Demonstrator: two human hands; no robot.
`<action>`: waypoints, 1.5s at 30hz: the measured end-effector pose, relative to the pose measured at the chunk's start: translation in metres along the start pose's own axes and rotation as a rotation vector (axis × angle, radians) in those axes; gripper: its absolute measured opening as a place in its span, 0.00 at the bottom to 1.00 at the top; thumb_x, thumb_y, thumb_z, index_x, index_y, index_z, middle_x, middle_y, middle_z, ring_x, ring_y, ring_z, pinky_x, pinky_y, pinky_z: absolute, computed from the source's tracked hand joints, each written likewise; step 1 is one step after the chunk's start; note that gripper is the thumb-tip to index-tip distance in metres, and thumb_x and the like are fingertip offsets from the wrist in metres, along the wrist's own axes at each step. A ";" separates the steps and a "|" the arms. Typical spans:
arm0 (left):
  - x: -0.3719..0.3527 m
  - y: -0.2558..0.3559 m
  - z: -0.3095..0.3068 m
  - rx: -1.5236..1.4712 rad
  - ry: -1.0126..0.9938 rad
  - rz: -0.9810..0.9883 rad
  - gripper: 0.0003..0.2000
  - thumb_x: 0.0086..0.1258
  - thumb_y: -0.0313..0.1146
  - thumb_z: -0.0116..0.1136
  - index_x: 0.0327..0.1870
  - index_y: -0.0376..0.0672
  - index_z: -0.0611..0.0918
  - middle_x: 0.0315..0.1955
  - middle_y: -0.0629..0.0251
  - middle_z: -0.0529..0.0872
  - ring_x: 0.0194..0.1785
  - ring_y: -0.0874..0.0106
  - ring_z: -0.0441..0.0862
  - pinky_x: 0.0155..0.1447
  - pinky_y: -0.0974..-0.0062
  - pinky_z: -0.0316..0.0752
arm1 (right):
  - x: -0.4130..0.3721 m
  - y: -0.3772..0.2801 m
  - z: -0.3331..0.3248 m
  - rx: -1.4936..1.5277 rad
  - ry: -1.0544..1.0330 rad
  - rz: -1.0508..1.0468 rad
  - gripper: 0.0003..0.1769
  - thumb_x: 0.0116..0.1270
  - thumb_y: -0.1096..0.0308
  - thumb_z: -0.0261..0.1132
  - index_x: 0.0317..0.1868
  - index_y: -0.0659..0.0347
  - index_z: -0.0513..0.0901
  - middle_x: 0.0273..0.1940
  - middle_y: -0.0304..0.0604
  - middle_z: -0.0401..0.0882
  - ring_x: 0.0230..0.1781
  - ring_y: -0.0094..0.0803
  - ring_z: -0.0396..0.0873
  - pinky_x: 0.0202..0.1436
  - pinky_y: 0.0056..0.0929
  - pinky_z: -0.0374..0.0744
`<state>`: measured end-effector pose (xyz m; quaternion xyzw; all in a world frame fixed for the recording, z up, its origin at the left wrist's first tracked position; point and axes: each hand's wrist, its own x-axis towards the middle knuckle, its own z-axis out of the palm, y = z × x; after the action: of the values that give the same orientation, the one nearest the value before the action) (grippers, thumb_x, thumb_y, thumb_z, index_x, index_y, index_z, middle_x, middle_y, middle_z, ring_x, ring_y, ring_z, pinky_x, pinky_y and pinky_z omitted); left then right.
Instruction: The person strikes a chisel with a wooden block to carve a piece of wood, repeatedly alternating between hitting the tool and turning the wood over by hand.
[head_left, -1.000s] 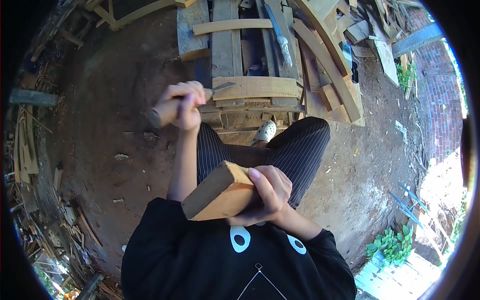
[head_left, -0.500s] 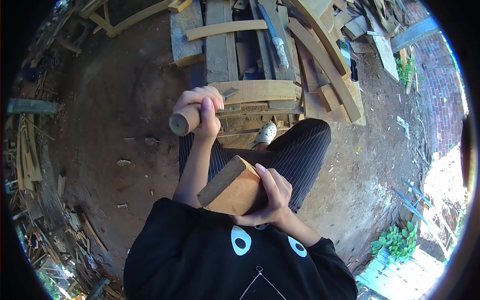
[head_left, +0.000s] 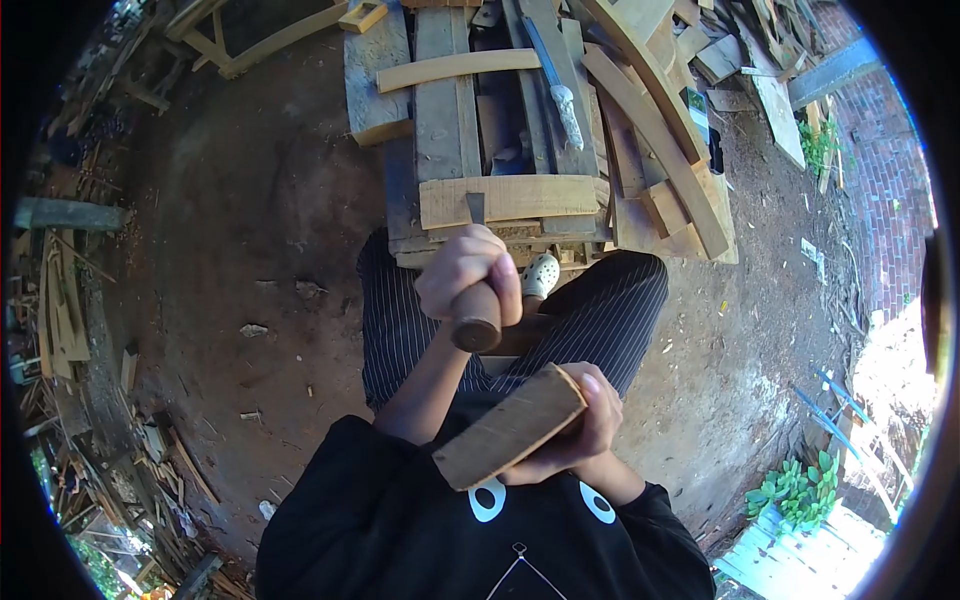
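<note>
My left hand (head_left: 462, 275) is closed around the round wooden handle of a chisel (head_left: 477, 318), its butt facing me. The flat metal blade points away, and its tip overlaps the near edge of a pale curved wood piece (head_left: 545, 197) lying across the bench end. Close to my chest, my right hand (head_left: 590, 425) grips a thick wooden block (head_left: 512, 425) by its right side, fingers partly hidden behind it. The block is tilted, with one long narrow face turned up.
On the plank bench (head_left: 440, 120) lie another curved strip (head_left: 455, 68) and a blue-bladed saw (head_left: 565, 115) with a wrapped handle. Long curved pieces (head_left: 665, 160) rest at the bench's right. Scrap wood (head_left: 60, 310) is piled at the left. My knees straddle the bench's near end.
My left hand has moved right and nearer, turning the chisel so its blade points at the curved wood. My right hand has shifted right and rotated the block.
</note>
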<state>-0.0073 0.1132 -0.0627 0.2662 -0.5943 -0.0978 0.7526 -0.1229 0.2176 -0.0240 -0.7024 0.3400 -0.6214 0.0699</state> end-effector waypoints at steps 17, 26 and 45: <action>-0.003 0.001 0.016 0.087 0.046 0.005 0.07 0.56 0.20 0.62 0.27 0.41 0.74 0.18 0.66 0.79 0.21 0.67 0.80 0.27 0.73 0.75 | 0.018 -0.019 -0.010 -0.153 -0.152 0.278 0.22 0.54 0.60 0.71 0.43 0.58 0.71 0.26 0.40 0.73 0.24 0.30 0.73 0.31 0.27 0.68; -0.001 0.001 0.018 0.077 0.101 0.004 0.07 0.57 0.21 0.62 0.26 0.41 0.75 0.17 0.65 0.79 0.19 0.67 0.79 0.25 0.73 0.74 | 0.004 -0.001 -0.023 -0.045 -0.133 0.117 0.28 0.66 0.72 0.60 0.65 0.60 0.62 0.22 0.51 0.76 0.15 0.30 0.72 0.15 0.23 0.68; -0.011 -0.007 0.040 0.140 0.122 0.059 0.11 0.52 0.19 0.65 0.21 0.42 0.73 0.16 0.65 0.76 0.19 0.66 0.78 0.26 0.71 0.73 | 0.005 0.004 -0.035 -0.474 -0.340 0.133 0.71 0.32 0.32 0.79 0.64 0.83 0.63 0.49 0.60 0.78 0.41 0.47 0.83 0.47 0.39 0.80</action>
<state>-0.0474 0.1014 -0.0693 0.3059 -0.5605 -0.0176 0.7694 -0.1567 0.2227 -0.0144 -0.7694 0.5042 -0.3923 0.0005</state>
